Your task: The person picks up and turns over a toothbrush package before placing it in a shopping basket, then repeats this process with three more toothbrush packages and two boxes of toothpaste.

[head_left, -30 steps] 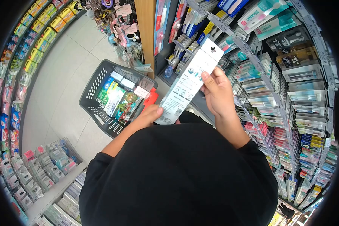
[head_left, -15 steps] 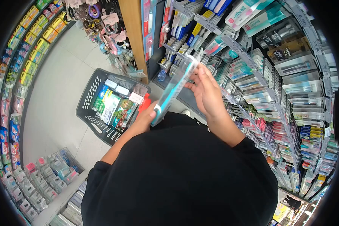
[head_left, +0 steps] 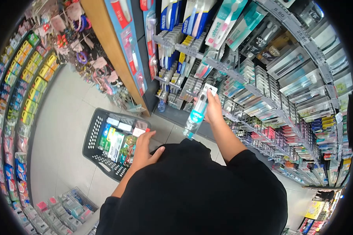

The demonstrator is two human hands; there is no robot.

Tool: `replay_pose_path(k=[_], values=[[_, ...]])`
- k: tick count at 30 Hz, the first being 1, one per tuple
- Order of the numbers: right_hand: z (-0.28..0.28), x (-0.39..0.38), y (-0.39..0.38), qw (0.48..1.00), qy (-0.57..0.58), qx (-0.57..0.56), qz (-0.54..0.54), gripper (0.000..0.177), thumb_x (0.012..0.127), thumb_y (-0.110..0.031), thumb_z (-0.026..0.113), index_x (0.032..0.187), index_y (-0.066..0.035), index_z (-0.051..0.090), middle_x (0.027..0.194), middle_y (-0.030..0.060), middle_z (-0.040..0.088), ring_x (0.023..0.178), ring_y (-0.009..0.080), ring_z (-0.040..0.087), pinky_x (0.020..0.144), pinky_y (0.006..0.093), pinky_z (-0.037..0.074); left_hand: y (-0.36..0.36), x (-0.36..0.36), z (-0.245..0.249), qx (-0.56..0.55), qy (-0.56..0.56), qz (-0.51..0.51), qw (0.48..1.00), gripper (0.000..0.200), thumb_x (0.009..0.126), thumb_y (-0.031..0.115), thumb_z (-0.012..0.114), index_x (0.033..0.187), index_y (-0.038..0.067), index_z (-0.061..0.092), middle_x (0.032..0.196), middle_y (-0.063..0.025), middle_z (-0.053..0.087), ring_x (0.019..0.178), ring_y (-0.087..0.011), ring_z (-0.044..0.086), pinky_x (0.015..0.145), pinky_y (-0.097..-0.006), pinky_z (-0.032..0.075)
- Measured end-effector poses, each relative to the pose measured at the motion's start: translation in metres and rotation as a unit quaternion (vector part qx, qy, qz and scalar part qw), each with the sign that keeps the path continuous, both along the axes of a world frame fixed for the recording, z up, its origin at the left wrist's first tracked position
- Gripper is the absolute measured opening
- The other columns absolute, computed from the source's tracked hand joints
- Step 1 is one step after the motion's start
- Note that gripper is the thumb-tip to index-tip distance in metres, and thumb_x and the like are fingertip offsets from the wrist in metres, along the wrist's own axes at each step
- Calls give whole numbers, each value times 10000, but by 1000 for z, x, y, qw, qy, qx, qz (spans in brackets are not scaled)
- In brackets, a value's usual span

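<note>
My right hand (head_left: 213, 109) grips the top end of a clear toothbrush package (head_left: 198, 111) with a teal and white label. The package hangs tilted in front of the shelf rack, its lower end above my black shirt. My left hand (head_left: 145, 152) has its fingers apart and holds nothing. It is over the right side of a dark grey shopping basket (head_left: 91, 139). Inside the basket are a green and white package (head_left: 114, 145), small white boxes (head_left: 121, 126) and other colourful packs.
Racks of packaged toothbrushes (head_left: 262, 98) fill the right side. A wooden post (head_left: 113, 51) stands beside hanging hair accessories (head_left: 82, 47). Curved shelves of yellow and green packs (head_left: 31, 94) line the left. Boxed goods (head_left: 59, 211) sit at the lower left.
My left hand has let go of the package and moved to the basket. My right hand now holds the package alone, its printed label showing. The view has shifted.
</note>
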State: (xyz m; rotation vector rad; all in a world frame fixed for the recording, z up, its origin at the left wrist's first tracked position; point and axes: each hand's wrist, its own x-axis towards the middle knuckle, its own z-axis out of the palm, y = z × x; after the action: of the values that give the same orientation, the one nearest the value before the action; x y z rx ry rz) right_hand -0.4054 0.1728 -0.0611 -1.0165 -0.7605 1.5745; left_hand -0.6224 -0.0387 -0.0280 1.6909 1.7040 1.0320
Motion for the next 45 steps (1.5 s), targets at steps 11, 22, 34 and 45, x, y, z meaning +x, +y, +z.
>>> replay_pose_path(k=[11,22,34,45], values=[[-14,72,58,901,-322,228,-180,440,896,-195,606,1206,24,383,1164,187,550,1094,229,518,944,317,377,16,15,5,-65,76,57,993,353,743,184,704,1033,22,585,980,-151,614,950,-340,556,842,-402,418],[-30,101,72,922,-296,248,-42,401,854,-176,670,1159,37,519,1042,110,616,944,178,573,850,299,434,27,33,2,-56,203,85,974,242,697,124,708,916,53,636,877,-130,631,877,-325,571,802,-413,432],[-25,100,87,889,-254,379,-32,465,746,-102,768,1110,6,501,952,111,623,839,183,606,747,289,477,34,44,1,-41,281,114,952,148,697,106,685,822,70,615,778,-104,589,801,-306,560,732,-408,422],[-29,101,90,904,-112,411,-31,488,787,-27,716,1195,-25,449,1076,119,575,918,164,585,780,277,465,36,48,-5,-35,314,147,938,96,701,116,664,771,83,607,741,-77,569,756,-276,549,689,-383,410]])
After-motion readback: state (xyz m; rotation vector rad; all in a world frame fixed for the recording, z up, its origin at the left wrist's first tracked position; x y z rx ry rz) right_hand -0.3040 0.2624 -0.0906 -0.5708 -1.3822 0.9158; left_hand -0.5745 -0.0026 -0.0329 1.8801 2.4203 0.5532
